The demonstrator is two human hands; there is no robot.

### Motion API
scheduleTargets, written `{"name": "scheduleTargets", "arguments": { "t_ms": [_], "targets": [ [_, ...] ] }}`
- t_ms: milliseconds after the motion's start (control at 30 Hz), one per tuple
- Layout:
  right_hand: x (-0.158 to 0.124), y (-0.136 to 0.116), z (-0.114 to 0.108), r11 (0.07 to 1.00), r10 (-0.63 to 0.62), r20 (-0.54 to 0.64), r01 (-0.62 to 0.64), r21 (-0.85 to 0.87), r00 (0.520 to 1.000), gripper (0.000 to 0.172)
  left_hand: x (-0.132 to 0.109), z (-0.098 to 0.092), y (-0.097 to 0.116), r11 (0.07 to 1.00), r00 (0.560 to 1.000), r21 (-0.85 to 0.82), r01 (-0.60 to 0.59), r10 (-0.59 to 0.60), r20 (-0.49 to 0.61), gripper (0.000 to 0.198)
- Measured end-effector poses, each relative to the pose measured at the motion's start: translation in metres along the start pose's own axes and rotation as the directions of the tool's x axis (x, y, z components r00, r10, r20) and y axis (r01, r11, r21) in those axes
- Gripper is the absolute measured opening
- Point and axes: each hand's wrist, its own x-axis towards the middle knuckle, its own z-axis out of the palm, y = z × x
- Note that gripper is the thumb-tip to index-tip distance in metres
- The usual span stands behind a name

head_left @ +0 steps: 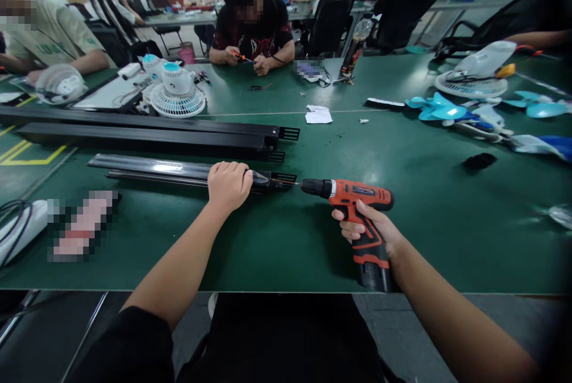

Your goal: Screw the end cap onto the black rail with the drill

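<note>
My left hand is wrapped over a long black housing near its right end, pressing it to the green table. Slots show at that end of the housing. In my right hand is a red and black cordless drill, gripped by its handle with the battery downward. The drill points left, and its thin bit reaches to the slotted end of the housing. Whether the bit touches a screw there is too small to tell.
Two more long black housings lie behind. White fan parts stand at the back left, and blue fan blades lie on the right. Across the green table a person holds an orange-handled screwdriver. Paper scraps lie mid-table.
</note>
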Motion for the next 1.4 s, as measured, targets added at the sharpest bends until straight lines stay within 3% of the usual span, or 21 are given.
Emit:
{"name": "scheduleTargets", "arguments": {
  "t_ms": [1400],
  "targets": [
    [0.0004,0.0011,0.0013,1.000,-0.016,0.015,0.016,0.022,1.000,0.036,-0.0001,-0.0005,0.0006,1.000,1.000,0.002,-0.004,0.004,0.001,0.046]
  ]
}}
